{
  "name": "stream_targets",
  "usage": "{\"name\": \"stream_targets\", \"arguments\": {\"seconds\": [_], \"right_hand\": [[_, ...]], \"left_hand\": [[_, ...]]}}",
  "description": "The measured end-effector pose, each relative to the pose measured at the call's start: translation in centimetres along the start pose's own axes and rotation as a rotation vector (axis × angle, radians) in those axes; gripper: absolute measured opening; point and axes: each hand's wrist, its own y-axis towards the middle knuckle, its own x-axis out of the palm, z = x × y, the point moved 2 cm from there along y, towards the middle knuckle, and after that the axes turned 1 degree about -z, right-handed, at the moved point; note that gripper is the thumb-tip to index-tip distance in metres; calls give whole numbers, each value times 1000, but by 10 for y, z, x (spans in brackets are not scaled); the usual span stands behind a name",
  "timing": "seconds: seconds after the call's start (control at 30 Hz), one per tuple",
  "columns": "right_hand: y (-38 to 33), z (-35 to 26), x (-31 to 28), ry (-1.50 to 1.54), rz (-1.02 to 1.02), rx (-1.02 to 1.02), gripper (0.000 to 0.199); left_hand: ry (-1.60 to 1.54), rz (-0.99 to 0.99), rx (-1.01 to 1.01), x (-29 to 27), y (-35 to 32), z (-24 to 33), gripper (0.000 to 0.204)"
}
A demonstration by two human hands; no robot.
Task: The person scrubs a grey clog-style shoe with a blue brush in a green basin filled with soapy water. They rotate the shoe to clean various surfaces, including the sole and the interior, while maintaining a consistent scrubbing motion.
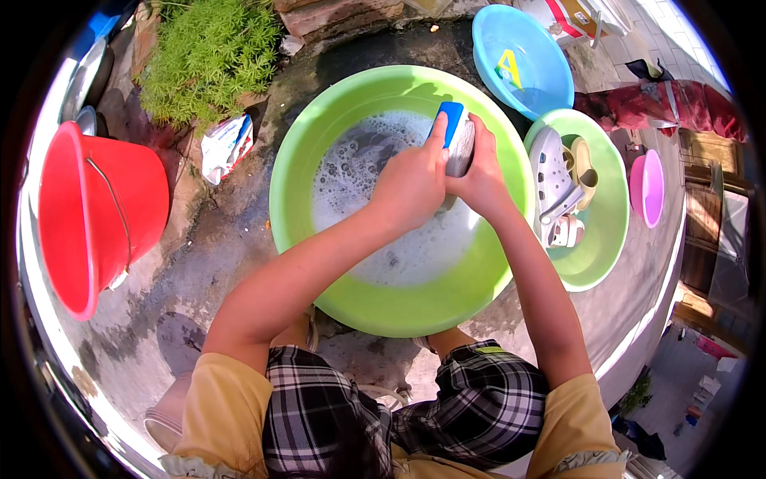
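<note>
Both my hands meet over the right half of a large lime-green basin [299, 148] of foamy water. My left hand [411, 185] is closed, its index finger stretched along a blue block [452, 120] with a pale edge, which looks like a scrub brush. Against it is a greyish, rough-looking object [461, 157]. My right hand [483, 182] wraps this from the right, thumb low and fingers around its far side. Fingers hide much of both, so I cannot tell the grey object's kind. Bubbles and white suds [415, 263] cover much of the water.
A pale green basin [604, 255] at right holds a grey clog [546, 164] and other footwear. Behind it stands a blue basin [550, 76] with a yellow piece; a pink tub [654, 188] lies farther right. At left are a red bucket [148, 188], crumpled packet [226, 148] and green plant [207, 56].
</note>
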Motion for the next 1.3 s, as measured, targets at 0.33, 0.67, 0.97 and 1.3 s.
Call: {"name": "stream_targets", "arguments": {"seconds": [0.33,0.67,0.97,1.3], "right_hand": [[6,8,9,30,1,-17,99],[17,9,0,71,-67,129,81],[2,12,-5,57,-17,22,105],[-14,22,-24,219,-98,56,105]], "left_hand": [[-28,1,-3,4,-14,8,48],[49,-45,97,10,-29,3,51],[-22,31,55,3,1,2,49],[136,75,-14,7,46,-31,47]]}}
